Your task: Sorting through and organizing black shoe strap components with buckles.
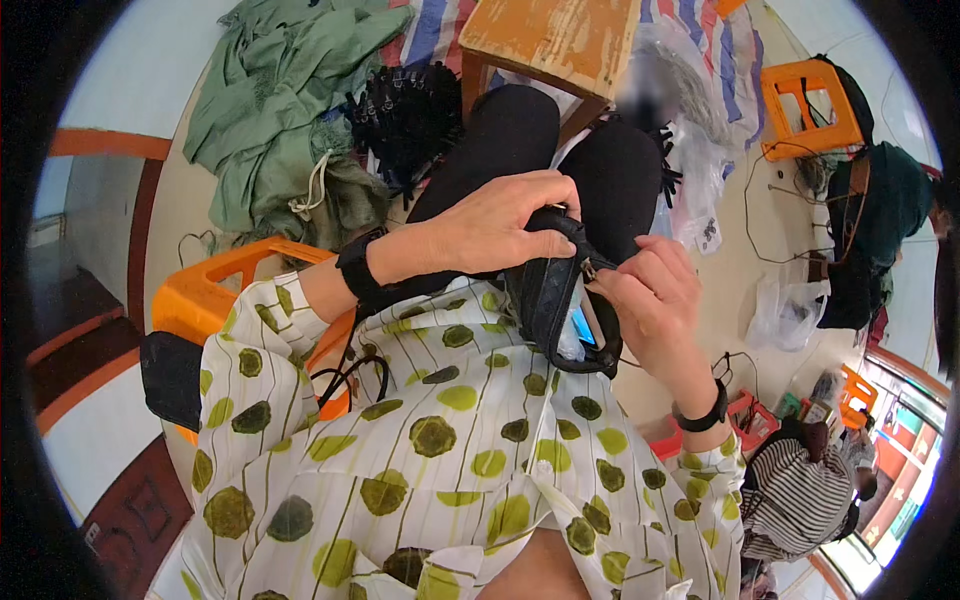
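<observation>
A small black zippered bag [545,305] rests in my lap against my patterned shirt, its zipper open. My left hand [490,228] is wrapped over the bag's upper end, with the thumb pressed on its side. At the bag's right edge, the fingers of my right hand [655,295] pinch the zipper pull [588,268]. Inside the opening shows a flat thing with a bright blue patch [582,326], perhaps a phone, beside some clear plastic. The rest of the bag's contents is hidden.
Before my knees stands a worn wooden stool [550,40]. A heap of green cloth [290,100] and black strapped pieces [420,110] lie left of it. Orange plastic stools [815,110] stand right and left. A person in stripes [800,500] is at the lower right.
</observation>
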